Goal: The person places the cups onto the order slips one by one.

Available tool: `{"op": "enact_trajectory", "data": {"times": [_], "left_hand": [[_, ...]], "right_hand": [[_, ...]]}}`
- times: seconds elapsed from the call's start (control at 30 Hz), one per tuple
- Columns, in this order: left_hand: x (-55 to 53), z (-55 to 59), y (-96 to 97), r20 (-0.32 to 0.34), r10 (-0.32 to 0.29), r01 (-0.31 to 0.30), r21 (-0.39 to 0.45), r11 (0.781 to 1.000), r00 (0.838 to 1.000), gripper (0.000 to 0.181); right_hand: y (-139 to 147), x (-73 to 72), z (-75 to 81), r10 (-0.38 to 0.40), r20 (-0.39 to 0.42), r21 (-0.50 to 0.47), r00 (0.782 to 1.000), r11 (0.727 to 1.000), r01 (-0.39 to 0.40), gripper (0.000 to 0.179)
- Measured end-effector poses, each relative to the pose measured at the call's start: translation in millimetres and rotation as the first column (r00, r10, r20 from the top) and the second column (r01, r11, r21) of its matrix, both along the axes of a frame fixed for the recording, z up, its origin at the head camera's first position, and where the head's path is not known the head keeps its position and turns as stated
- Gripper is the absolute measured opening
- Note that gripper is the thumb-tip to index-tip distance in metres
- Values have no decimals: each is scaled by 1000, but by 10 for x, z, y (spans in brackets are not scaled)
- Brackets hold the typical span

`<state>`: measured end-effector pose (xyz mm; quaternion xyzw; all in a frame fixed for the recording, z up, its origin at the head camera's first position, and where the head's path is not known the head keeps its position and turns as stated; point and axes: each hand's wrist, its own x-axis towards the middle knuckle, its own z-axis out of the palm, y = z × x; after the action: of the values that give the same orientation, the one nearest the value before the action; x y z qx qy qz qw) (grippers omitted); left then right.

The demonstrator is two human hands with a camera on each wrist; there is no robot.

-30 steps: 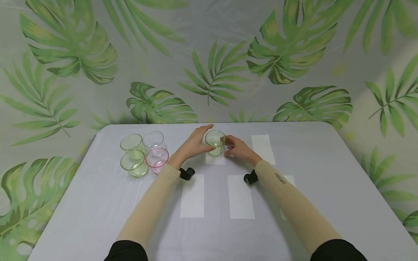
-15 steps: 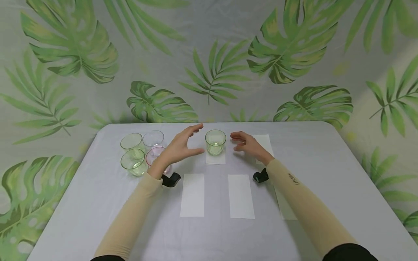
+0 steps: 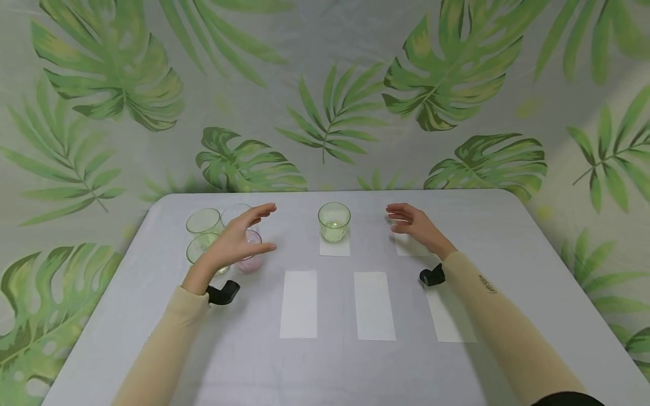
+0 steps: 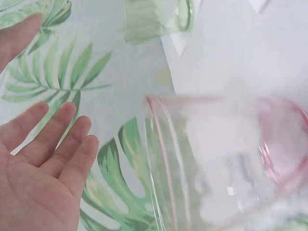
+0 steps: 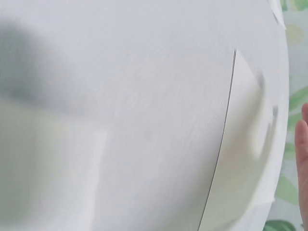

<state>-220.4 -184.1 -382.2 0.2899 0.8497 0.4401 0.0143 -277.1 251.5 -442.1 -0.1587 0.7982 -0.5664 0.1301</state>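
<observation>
In the head view a green-tinted glass point(image 3: 334, 223) stands upright on a white paper card point(image 3: 335, 248) at the back middle. My left hand point(image 3: 232, 241) is over the group of glasses at the left, fingers and thumb spread, holding nothing. Below it are a pink glass point(image 3: 251, 264), a green glass point(image 3: 203, 221) and another green glass point(image 3: 199, 247), with a clear glass point(image 3: 235, 213) partly hidden behind the fingers. The pink glass point(image 4: 226, 159) looms close beside the hand in the left wrist view. My right hand point(image 3: 417, 225), fingers loosely bent, hovers over the back right card point(image 3: 410, 247).
Three more white cards lie along the front: a left card point(image 3: 298, 304), a middle card point(image 3: 374, 306) and a right card point(image 3: 452, 316), partly under the right forearm. The white table point(image 3: 325, 372) ends at the back against a leaf-print cloth point(image 3: 355, 84).
Both hands have come away from the green glass, which stays on its card. The left hand has moved left to above the other glasses; the right hand has moved right.
</observation>
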Motion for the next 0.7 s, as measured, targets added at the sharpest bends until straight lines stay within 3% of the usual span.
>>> {"op": "enact_trajectory", "data": {"times": [0.17, 0.4, 0.7], "left_hand": [[88, -25, -214, 41, 42, -40, -47, 998, 998, 76], [141, -71, -395, 30, 100, -96, -124, 988, 995, 76], [147, -122, -475, 11, 96, -92, -183, 979, 995, 75]], "right_hand": [[205, 33, -34, -24, -37, 10, 999, 1000, 24, 52], [429, 93, -51, -70, -61, 32, 996, 997, 72, 52], [686, 140, -108, -123, -66, 66, 990, 990, 127, 51]]}}
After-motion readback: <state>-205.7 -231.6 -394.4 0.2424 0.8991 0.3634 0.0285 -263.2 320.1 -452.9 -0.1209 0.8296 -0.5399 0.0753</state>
